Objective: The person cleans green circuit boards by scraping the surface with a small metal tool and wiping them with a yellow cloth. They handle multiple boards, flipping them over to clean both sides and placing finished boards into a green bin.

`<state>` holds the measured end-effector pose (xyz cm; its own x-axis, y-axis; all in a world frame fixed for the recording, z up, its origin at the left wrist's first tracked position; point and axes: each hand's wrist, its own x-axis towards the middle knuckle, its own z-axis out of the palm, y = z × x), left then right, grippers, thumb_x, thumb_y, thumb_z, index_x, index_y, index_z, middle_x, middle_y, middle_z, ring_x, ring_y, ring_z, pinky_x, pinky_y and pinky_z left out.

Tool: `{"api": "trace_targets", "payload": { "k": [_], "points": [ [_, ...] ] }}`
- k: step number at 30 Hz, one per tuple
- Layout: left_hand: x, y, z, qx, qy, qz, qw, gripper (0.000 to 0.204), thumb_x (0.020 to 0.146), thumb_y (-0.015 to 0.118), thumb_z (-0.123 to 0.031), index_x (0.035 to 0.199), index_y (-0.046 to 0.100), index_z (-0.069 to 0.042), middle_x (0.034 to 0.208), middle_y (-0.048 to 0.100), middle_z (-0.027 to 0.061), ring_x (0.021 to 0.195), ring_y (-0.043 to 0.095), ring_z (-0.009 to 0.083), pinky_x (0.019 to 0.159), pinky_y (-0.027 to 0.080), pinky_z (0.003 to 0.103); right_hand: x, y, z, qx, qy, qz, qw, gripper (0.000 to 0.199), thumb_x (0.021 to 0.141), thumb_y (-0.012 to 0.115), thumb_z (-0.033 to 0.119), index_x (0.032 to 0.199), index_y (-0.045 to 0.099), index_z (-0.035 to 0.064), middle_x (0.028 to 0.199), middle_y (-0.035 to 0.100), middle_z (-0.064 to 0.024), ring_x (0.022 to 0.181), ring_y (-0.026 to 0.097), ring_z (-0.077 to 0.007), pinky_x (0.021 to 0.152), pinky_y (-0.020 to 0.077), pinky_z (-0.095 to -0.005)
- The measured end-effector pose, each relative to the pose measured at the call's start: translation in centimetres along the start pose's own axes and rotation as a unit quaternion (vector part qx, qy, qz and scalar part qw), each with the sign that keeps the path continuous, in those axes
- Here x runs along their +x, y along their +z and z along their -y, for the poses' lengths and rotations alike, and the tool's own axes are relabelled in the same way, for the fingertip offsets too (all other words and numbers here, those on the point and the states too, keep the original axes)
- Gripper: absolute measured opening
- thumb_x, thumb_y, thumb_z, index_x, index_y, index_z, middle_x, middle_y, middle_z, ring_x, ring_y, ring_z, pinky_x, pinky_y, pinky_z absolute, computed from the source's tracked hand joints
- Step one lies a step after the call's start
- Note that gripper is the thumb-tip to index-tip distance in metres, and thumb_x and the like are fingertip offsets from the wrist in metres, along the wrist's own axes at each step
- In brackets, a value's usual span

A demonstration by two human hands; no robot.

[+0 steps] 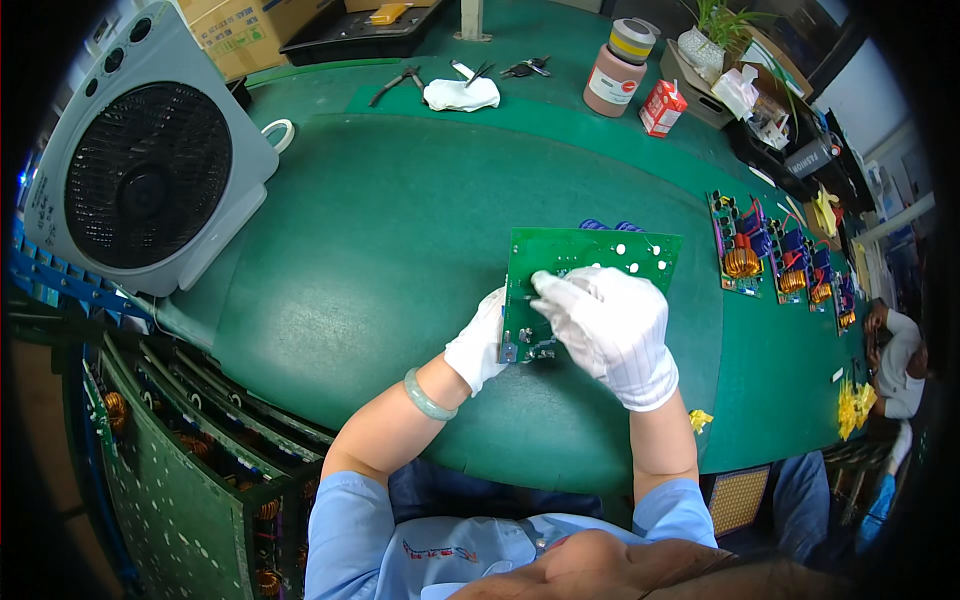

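Observation:
A green circuit board (540, 247) is tilted up in front of me, its solder side with white dots facing me. Blue round parts show past its far edge. My left hand (482, 345), in a white glove, holds the board by its left edge; its fingers are hidden behind the board. Over the board's face is my right hand (615, 330), gloved in striped white, with fingers bent and drawn together against the surface. Whether anything small is pinched in them is hidden. A pale green bangle (428, 397) circles my left wrist.
A grey box fan (150, 160) stands at the left. Several boards with copper coils (741, 262) line the right side. Toward the back lie a white cloth (461, 95), pliers (398, 84), a pink jar (612, 84) and a red carton (662, 108). Racked boards (180, 480) fill the lower left.

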<state>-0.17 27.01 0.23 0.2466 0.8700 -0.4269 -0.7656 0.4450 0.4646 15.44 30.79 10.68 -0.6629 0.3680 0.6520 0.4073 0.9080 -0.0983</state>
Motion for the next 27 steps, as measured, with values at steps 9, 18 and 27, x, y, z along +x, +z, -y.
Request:
{"api": "trace_targets", "payload": {
  "k": [9, 18, 27],
  "points": [
    [1.3, -1.8, 0.0, 0.052, 0.065, 0.083, 0.993, 0.042, 0.106, 0.035, -0.027, 0.136, 0.051, -0.002, 0.129, 0.061, 0.0172, 0.111, 0.064, 0.0268, 0.092, 0.057, 0.039, -1.2, -2.7, 2.7, 0.024, -0.033, 0.245, 0.969, 0.015, 0.083, 0.066, 0.024, 0.092, 0.065, 0.0114, 0.075, 0.055, -0.0026, 0.066, 0.06, -0.0171, 0.051, 0.0452, -0.0346],
    [1.0, -1.9, -1.5, -0.085, 0.056, 0.121, 0.987, 0.038, 0.106, 0.037, -0.022, 0.136, 0.049, -0.002, 0.131, 0.058, 0.0169, 0.114, 0.063, 0.0293, 0.093, 0.058, 0.044, -3.4, -2.5, 5.0, -0.096, -0.063, 0.376, 0.92, 0.011, 0.07, 0.064, 0.018, 0.071, 0.055, 0.0117, 0.065, 0.049, -0.0042, 0.059, 0.058, -0.0175, 0.049, 0.0417, -0.0336],
    [-1.5, 2.1, -3.6, -0.092, 0.069, 0.207, 0.972, 0.05, 0.107, 0.034, -0.036, 0.15, 0.038, -0.009, 0.145, 0.049, 0.018, 0.127, 0.056, 0.0328, 0.101, 0.053, 0.05, -5.1, -0.3, 4.5, -0.075, -0.135, 0.251, 0.956, 0.013, 0.068, 0.062, 0.018, 0.066, 0.053, 0.0091, 0.06, 0.049, -0.0069, 0.051, 0.054, -0.0193, 0.046, 0.0369, -0.035]
  ]
}}
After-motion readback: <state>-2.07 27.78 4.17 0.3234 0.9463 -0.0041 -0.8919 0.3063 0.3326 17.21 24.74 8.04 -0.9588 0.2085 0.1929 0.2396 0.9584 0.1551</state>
